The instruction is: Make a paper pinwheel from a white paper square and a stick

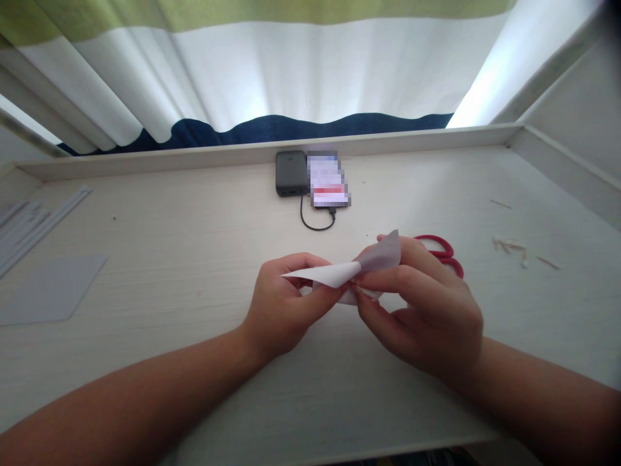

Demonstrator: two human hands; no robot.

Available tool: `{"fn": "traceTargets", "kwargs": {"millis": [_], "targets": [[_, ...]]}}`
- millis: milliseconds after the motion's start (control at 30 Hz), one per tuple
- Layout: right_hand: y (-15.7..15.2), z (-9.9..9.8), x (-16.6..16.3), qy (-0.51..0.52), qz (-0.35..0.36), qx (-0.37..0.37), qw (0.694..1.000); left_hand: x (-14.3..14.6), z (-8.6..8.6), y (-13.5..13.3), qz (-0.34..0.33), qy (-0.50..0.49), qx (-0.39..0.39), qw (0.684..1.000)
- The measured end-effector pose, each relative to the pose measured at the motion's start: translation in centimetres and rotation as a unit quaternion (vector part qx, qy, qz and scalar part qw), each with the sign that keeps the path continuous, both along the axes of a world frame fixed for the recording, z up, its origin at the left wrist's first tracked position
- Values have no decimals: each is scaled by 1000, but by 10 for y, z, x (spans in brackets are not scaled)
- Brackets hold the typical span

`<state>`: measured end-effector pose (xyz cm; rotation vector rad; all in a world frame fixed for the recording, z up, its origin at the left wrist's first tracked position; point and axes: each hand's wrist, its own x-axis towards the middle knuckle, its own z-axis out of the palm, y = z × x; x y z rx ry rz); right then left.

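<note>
A folded piece of white paper (pixel 334 273) is held above the table between both hands, its wings flaring out to the left and upper right. My left hand (pixel 286 304) pinches its lower left side between thumb and fingers. Fingertips of my right hand (pixel 422 304) are closed on the paper near its gathered middle. Part of the paper is hidden behind the fingers. Just beyond my right hand lie scissors with red handles (pixel 449 249), their blades covered by the hand.
A dark power bank (pixel 291 173) and a phone (pixel 327 181) joined by a cable (pixel 317 229) lie at the back ledge. Paper strips (pixel 29 233) and a grey-white sheet (pixel 53 291) are at left. Small scraps (pixel 512 247) lie at right. Curtains (pixel 315 71) hang behind.
</note>
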<state>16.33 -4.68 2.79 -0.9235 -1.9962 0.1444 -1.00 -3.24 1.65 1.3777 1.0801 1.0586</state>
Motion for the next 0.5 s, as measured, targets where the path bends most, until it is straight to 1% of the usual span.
{"fn": "traceTargets", "kwargs": {"millis": [300,500], "targets": [[-1,-2,-2,3,4,9,1000,-3,-2,-2,6,43,17,999],[-2,-3,-2,-6,15,16,1000,-4,-1,-3,1,24,33,999]]}}
